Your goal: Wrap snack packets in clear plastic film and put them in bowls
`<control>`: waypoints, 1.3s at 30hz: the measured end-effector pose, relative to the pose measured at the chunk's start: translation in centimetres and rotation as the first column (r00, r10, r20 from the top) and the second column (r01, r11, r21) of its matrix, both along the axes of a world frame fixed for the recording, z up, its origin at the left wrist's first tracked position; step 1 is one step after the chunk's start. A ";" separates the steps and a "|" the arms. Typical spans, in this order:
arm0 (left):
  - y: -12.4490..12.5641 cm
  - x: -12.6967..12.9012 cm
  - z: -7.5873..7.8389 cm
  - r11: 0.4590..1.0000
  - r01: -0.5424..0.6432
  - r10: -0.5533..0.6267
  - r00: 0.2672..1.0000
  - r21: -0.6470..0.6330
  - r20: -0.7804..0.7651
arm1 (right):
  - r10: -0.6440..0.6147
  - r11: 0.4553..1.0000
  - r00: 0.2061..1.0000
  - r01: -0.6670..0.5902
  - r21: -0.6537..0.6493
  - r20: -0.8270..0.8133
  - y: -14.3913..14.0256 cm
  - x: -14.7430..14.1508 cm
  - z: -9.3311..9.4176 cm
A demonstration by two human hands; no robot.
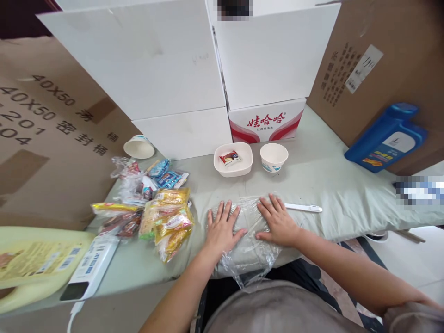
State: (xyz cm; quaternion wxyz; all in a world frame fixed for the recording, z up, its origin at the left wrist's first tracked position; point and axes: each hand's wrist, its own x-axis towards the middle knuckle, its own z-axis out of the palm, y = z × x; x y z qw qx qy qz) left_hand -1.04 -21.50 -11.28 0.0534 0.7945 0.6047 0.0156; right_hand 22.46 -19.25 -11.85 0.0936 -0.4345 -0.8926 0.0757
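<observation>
A clear plastic bag (250,259) lies flattened on the cloth-covered table in front of me, its near end hanging over the edge. My left hand (222,229) rests flat on its left side, fingers spread. On the bag's right side my right hand (277,222) is also flat, with fingers stretched out. A white stick-like handle (305,208) sticks out to the right from beside my right hand; its other end is hidden. Beyond the hands stand a white square bowl (225,172) holding a small wrapped snack (230,158), and a round paper bowl (274,156).
Several packaged snacks (169,215) are heaped at the left, near a tipped paper bowl (139,147). A white power bank (92,266) with a cable and a yellow jug (38,263) are at front left. White boxes (180,134) line the back. A blue bottle (385,138) leans at right.
</observation>
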 end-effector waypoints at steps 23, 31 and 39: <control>-6.3 -5.4 5.4 0.937 0.329 -0.258 0.878 -0.117 0.403 | 0.117 0.967 0.972 -0.158 -0.201 -0.202 -3.1 4.4 2.8; -4.5 -4.4 4.5 0.962 0.061 0.127 0.761 -0.266 0.636 | 0.170 0.955 0.938 -0.232 -0.186 -0.302 -1.9 3.4 2.6; -4.0 -3.3 5.4 0.901 -0.106 0.273 0.893 -0.422 0.358 | -0.125 0.977 0.867 0.023 -0.211 -0.482 -2.3 5.3 2.1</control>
